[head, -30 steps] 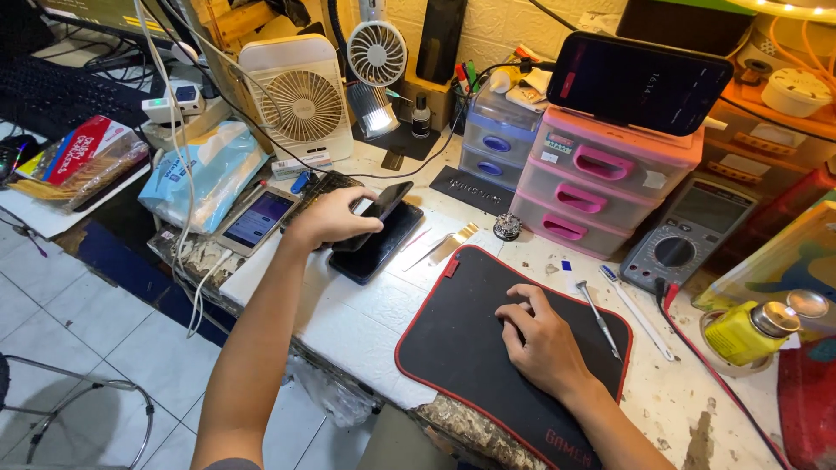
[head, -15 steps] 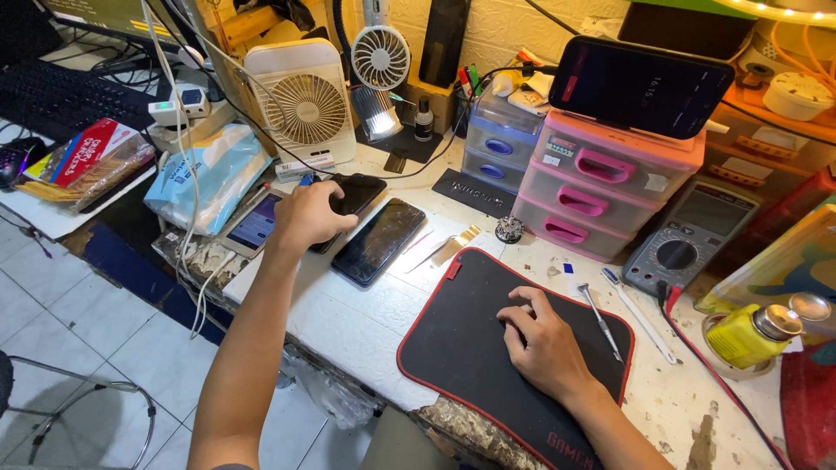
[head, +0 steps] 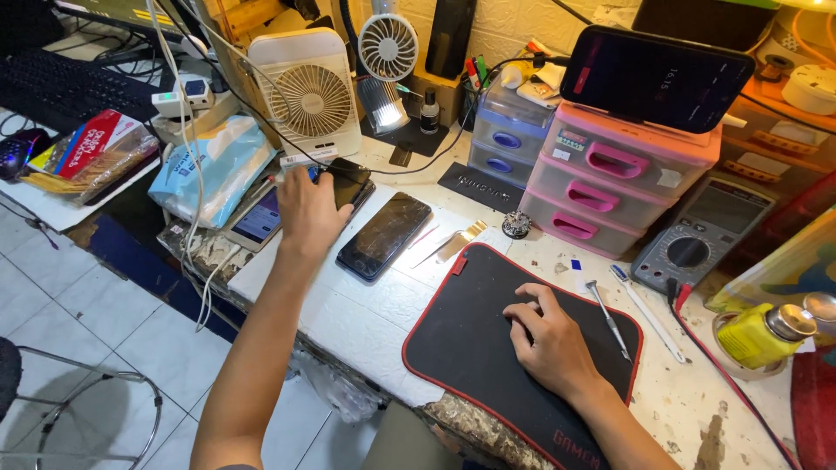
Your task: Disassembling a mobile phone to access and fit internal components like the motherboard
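Far to the left of the left hand lies a black keyboard [head: 65, 87], and nearer to it a shiny snack bag [head: 87, 157]. Just left of the hand sits a soft blue pack of wipes [head: 205, 170]. A phone with a lit screen [head: 258, 218] lies right beside the hand, partly under it.

The left hand [head: 309, 211] reaches out over the white table [head: 348, 313]. Its fingers rest on a dark phone [head: 348, 181] at the foot of the white fan [head: 309, 96]. I cannot tell if the fingers grip it or only touch it.

Just right of that hand lies a black phone [head: 385, 235], face up, with no hand on it. A thin gold strip [head: 460, 241] lies a bit further right.

The right hand [head: 549, 339] rests on the black mat with a red edge [head: 470, 348]. Its fingers are curled loosely and hold nothing that I can see. Just right of this hand lie a small metal tool [head: 607, 318] and a white stick tool [head: 649, 303].

Behind the right hand stand pink drawers [head: 610, 183] with a big phone [head: 657, 80] on top. Further right are a grey meter [head: 701, 235] and a yellow bottle [head: 766, 332].
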